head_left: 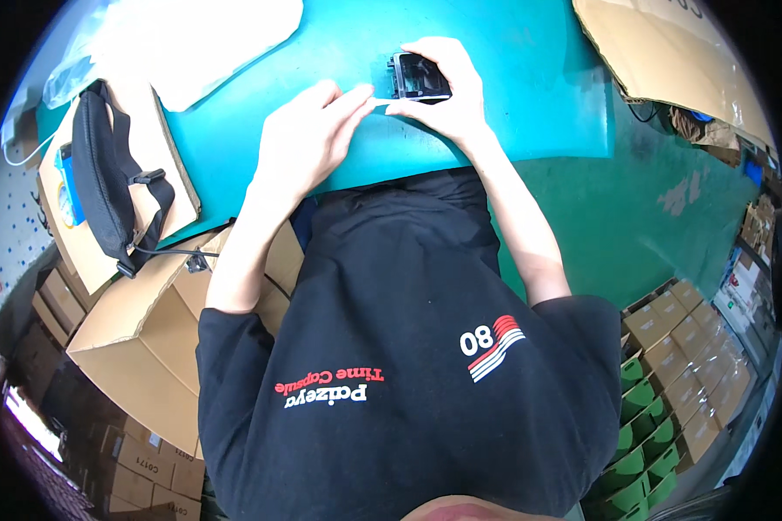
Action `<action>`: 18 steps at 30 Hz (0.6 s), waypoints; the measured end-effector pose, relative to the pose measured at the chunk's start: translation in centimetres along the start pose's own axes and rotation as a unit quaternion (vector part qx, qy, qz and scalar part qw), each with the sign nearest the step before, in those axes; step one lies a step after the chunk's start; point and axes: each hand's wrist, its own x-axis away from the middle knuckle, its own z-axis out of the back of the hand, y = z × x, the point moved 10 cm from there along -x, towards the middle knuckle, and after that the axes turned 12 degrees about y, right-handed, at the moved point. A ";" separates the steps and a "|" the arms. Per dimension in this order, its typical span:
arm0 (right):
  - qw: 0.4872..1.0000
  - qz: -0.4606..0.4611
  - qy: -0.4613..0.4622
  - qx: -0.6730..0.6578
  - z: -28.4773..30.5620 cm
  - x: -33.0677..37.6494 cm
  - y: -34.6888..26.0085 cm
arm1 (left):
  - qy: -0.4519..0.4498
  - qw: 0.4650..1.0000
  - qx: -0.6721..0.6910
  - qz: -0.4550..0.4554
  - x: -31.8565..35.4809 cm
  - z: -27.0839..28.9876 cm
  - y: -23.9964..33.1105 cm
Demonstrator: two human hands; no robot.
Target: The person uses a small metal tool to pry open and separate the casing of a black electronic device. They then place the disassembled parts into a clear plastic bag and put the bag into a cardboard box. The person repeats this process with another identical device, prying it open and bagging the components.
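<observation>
A small black device (424, 76) with a glossy, screen-like face and black prongs along its left side is held just above the table. My right hand (456, 91) wraps round it from the right, with fingers over the far edge and the thumb at the near edge. To the left, my left hand (306, 139) is closed in a pinch, its fingertips close to the device's near left corner. A thin white piece (381, 102) shows at those fingertips, running toward my right thumb; its kind is too small to make out.
A teal mat (530, 87) covers the table. At far left a black waist bag (104, 174) lies on cardboard, below a white plastic bag (200, 43). An open carton (148, 347) stands by my left side. At far right are a large carton (669, 52) and stacked small boxes (686, 347).
</observation>
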 end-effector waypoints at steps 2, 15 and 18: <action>1.000 0.002 0.004 -0.004 0.0 -0.1 -0.1 | -0.002 1.000 -0.007 0.008 0.0 0.0 -0.1; 1.000 -0.014 -0.014 -0.019 -0.4 -0.1 0.6 | -0.023 0.999 -0.040 -0.001 -0.9 -0.1 0.1; 1.000 -0.014 -0.016 -0.022 -0.4 0.0 0.6 | -0.033 0.999 -0.035 0.004 -0.8 -0.2 -0.1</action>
